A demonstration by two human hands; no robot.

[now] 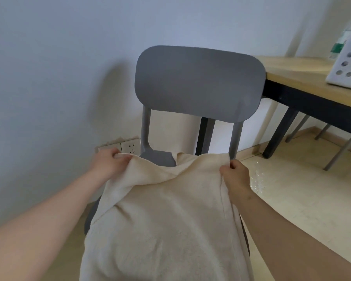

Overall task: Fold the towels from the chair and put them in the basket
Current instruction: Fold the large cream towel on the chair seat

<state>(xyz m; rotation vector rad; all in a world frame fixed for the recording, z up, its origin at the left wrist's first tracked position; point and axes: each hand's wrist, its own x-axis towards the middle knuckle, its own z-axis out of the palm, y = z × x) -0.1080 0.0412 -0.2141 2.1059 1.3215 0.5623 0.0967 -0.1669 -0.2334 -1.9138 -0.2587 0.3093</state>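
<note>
Left hand and right hand each pinch the fluffy cream towel at centre frame. It drapes over the grey moulded chair.

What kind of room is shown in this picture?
Probably a plain room in a home or dormitory: a grey chair stands by a wall socket, and a wooden table holds a white perforated basket.

On the chair seat lies the towel, front hanging over the near edge. The left hand grips its far-left corner, right hand the far-right. Behind chair: wall w/ socket low, left of chair. To the right: table, basket on it.
</note>
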